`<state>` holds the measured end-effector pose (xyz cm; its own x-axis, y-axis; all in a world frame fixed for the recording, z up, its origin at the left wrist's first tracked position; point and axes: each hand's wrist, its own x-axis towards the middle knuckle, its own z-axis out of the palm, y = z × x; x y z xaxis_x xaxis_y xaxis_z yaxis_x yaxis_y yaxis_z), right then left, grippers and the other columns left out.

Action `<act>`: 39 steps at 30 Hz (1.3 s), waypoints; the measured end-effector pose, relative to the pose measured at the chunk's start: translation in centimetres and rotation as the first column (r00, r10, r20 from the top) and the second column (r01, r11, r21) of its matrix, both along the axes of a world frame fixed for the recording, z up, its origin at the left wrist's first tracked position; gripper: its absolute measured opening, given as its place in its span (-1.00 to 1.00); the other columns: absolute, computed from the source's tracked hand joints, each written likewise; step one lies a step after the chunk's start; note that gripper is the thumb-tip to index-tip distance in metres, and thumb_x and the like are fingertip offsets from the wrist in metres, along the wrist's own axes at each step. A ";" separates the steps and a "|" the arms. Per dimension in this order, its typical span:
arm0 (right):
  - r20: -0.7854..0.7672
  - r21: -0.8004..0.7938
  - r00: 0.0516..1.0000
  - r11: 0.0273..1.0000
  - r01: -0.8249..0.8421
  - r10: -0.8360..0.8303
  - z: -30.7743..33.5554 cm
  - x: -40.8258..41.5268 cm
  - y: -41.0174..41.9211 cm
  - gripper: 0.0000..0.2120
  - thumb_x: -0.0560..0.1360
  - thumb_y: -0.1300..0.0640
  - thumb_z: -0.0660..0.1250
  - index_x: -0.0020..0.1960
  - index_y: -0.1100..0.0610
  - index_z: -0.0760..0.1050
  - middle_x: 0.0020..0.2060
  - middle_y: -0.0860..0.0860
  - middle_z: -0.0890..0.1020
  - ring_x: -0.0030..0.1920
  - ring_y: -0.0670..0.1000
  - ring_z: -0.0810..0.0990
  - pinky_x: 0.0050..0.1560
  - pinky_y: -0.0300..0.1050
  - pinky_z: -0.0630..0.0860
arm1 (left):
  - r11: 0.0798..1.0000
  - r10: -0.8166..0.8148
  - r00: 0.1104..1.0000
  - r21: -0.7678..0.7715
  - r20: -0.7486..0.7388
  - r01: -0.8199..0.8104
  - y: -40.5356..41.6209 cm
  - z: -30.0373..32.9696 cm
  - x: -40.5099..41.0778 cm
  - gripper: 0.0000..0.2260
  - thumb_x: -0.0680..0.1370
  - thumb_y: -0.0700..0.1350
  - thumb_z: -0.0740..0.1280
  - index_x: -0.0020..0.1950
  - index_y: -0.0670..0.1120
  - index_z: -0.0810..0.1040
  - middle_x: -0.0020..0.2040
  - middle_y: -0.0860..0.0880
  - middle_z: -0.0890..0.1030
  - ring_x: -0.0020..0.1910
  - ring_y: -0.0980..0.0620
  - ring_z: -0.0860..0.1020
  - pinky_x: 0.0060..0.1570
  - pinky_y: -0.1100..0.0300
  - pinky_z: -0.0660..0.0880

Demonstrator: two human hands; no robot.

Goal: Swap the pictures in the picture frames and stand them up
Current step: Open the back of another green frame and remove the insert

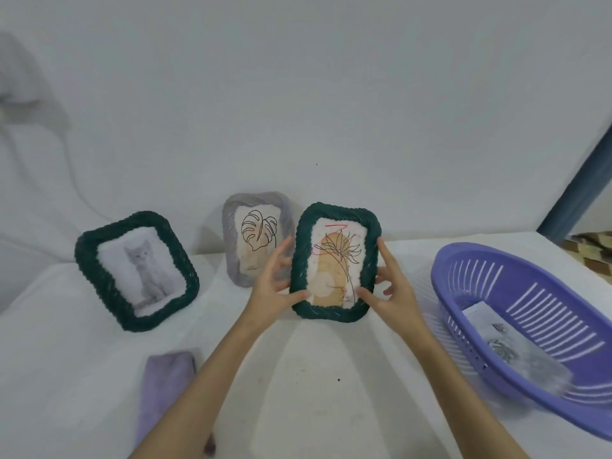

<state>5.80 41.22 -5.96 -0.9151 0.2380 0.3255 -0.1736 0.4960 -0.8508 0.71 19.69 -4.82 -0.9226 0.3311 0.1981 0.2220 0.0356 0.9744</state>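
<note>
Hidden, cropped and blurred parts

The left hand (pixel 276 286) covers the grey frame (pixel 231 246) at its four o'clock corner; the purple basket (pixel 463 293) runs off the edge at three to four o'clock; the sheet in the basket (pixel 516 352) is too blurred to read; the purple cloth (pixel 165 385) is hidden at five o'clock behind the left forearm; both forearms are cut off at six o'clock.
</note>
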 end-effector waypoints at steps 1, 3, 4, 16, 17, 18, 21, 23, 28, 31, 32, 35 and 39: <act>0.008 -0.006 0.999 0.999 -0.045 0.045 0.2 0.3 -0.7 -0.13 0.37 0.23 0.45 0.34 -0.38 0.01 -0.03 -0.13 0.56 -0.06 -0.03 0.49 -0.23 -0.47 0.37 | 1.000 0.006 1.000 0.007 -0.004 -0.006 -1.2 0.3 0.8 -0.21 0.32 -0.37 0.49 0.37 0.19 0.27 0.12 -0.03 0.53 0.11 0.04 0.57 0.05 0.17 0.56; 0.052 -0.027 0.991 0.992 -0.126 0.127 0.4 0.8 -2.3 -0.16 0.38 0.18 0.46 0.34 -0.37 0.01 -0.01 -0.12 0.57 -0.06 -0.07 0.50 -0.20 -0.44 0.40 | 0.999 0.034 0.999 0.012 -0.014 -0.033 -3.6 1.0 2.3 -0.26 0.30 -0.35 0.51 0.32 0.21 0.35 0.15 0.00 0.53 0.15 -0.06 0.54 0.09 0.03 0.56; 0.078 -0.023 0.985 0.988 -0.154 0.155 0.4 0.9 -3.1 -0.17 0.38 0.15 0.45 0.36 -0.34 0.00 0.01 -0.11 0.56 -0.06 -0.09 0.49 -0.19 -0.42 0.40 | 0.998 0.057 0.998 0.007 -0.021 -0.057 -4.6 1.2 2.9 -0.28 0.30 -0.33 0.51 0.30 0.22 0.38 0.17 0.02 0.52 0.15 -0.09 0.52 0.10 0.00 0.55; 0.023 0.267 0.998 0.961 -0.069 0.065 9.0 0.4 -9.6 -0.67 0.48 -0.26 0.17 0.19 -0.20 0.38 -0.34 -0.14 0.52 -0.23 -0.03 0.53 -0.27 -0.17 0.40 | 0.987 0.063 0.992 -0.139 -0.108 -0.078 -6.4 2.6 7.9 -0.37 0.34 -0.34 0.49 0.27 0.14 0.39 0.09 0.16 0.54 -0.15 0.17 0.60 -0.22 0.27 0.57; 0.025 0.282 0.999 0.959 -0.041 0.036 9.2 0.7 -9.6 -0.66 0.44 -0.28 0.22 0.14 -0.16 0.39 -0.34 -0.13 0.54 -0.23 -0.04 0.54 -0.27 -0.17 0.41 | 0.989 0.075 0.990 -0.116 -0.121 -0.089 -6.3 2.9 8.0 -0.39 0.34 -0.31 0.50 0.26 0.12 0.40 0.08 0.15 0.56 -0.15 0.19 0.59 -0.20 0.30 0.55; 0.019 0.286 1.000 0.958 -0.016 0.011 9.2 1.0 -9.6 -0.64 0.41 -0.28 0.27 0.10 -0.13 0.38 -0.33 -0.12 0.55 -0.25 -0.06 0.54 -0.27 -0.17 0.43 | 0.988 0.115 0.981 -0.088 -0.154 -0.129 -6.2 3.2 8.0 -0.44 0.34 -0.27 0.50 0.24 0.10 0.41 0.07 0.13 0.57 -0.15 0.20 0.58 -0.18 0.31 0.54; 0.024 0.275 1.000 0.961 -0.024 0.018 9.4 1.9 -9.2 -0.65 0.37 -0.20 0.34 0.08 -0.14 0.35 -0.29 -0.10 0.60 -0.33 -0.10 0.52 -0.31 -0.21 0.44 | 0.952 0.295 0.923 0.000 -0.247 -0.305 -6.0 4.1 7.2 -0.57 0.42 -0.17 0.44 0.23 0.05 0.44 0.06 0.04 0.55 -0.11 0.17 0.52 -0.14 0.26 0.52; 0.028 0.240 0.996 0.967 -0.085 0.080 9.4 2.3 -8.9 -0.68 0.37 -0.13 0.37 0.07 -0.16 0.36 -0.27 -0.12 0.61 -0.43 -0.13 0.44 -0.32 -0.23 0.41 | 0.943 0.316 0.920 -0.027 -0.231 -0.331 -5.9 4.2 6.1 -0.52 0.42 -0.10 0.44 0.30 0.09 0.39 0.17 0.05 0.49 0.03 0.15 0.48 -0.05 0.24 0.49; 0.056 0.059 0.963 0.962 -0.267 0.264 9.8 3.1 -7.9 -0.67 0.35 0.14 0.39 0.04 -0.17 0.47 -0.35 -0.14 0.57 -0.33 -0.01 0.39 -0.17 -0.28 0.43 | 0.990 -0.012 0.996 -0.140 0.092 0.025 -5.2 2.1 5.1 -0.13 0.29 0.01 0.55 0.40 0.33 0.06 0.37 0.11 0.29 0.36 0.07 0.30 0.34 0.11 0.29; 0.076 -0.039 0.937 0.940 -0.340 0.342 9.3 3.4 -7.3 -0.67 0.35 0.15 0.32 0.07 -0.13 0.49 -0.28 0.02 0.62 -0.22 0.07 0.46 0.01 -0.17 0.44 | 0.991 -0.068 0.993 -0.108 0.101 0.078 -4.9 0.9 5.5 -0.12 0.25 0.05 0.52 0.42 0.28 0.09 0.30 0.05 0.44 0.28 0.06 0.42 0.30 0.05 0.39; 0.065 -0.090 0.931 0.931 -0.353 0.359 9.1 3.4 -7.1 -0.66 0.35 0.17 0.28 0.09 -0.10 0.50 -0.24 0.10 0.64 -0.17 0.10 0.51 0.05 -0.14 0.45 | 0.993 -0.042 0.995 -0.104 0.089 0.051 -4.9 0.6 5.7 -0.13 0.25 0.04 0.52 0.43 0.27 0.12 0.29 0.03 0.44 0.25 0.04 0.44 0.26 0.05 0.43; 0.032 -0.267 0.927 0.897 -0.352 0.373 8.1 3.6 -6.7 -0.63 0.44 0.33 0.22 0.16 0.02 0.53 -0.17 0.16 0.65 -0.09 -0.01 0.59 -0.01 -0.27 0.49 | 0.993 0.075 0.997 -0.093 0.033 -0.072 -5.4 -0.3 6.4 -0.17 0.16 0.11 0.55 0.36 0.29 0.24 0.28 0.02 0.40 0.23 0.02 0.44 0.16 0.13 0.50; 0.096 -0.362 0.934 0.887 -0.288 0.343 4.5 3.5 -7.2 -0.65 0.50 0.28 0.30 0.24 0.03 0.47 0.05 0.08 0.63 0.04 -0.04 0.59 -0.09 -0.36 0.52 | 0.985 0.156 0.986 -0.082 0.053 -0.152 -5.7 -1.2 7.8 -0.21 0.21 -0.06 0.60 0.34 0.16 0.28 0.20 0.02 0.41 0.17 0.12 0.45 0.00 0.32 0.52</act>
